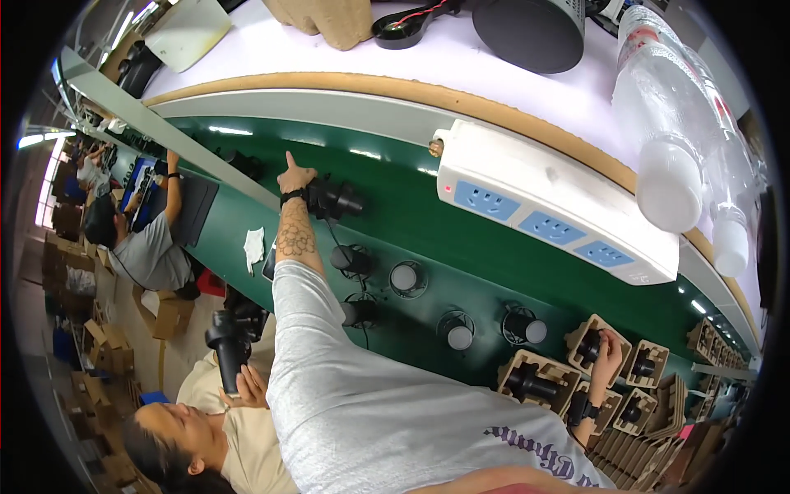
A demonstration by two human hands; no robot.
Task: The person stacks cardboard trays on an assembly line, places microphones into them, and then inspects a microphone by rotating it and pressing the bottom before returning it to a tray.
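At the back of the green bench, my left hand (296, 177) reaches out with its index finger stretched, holding nothing I can make out. Just beside its wrist lies a black device (336, 198) with a thick cylindrical body and a cord. My right hand (607, 356) is at a brown moulded pulp tray (573, 319) on the right. Its fingers are bent onto a black device (589, 346) lying in that tray, partly hidden by them. Closer to me, another pulp tray (504, 380) holds a black device (533, 384).
Black cylindrical parts with grey ends (403, 277) stand mid-bench. A white power strip (559, 206) hangs under the shelf edge (354, 80); plastic bottles (668, 156) stand above. Stacked pulp trays (629, 457) are at right. At left, a co-worker holds a black device (229, 346).
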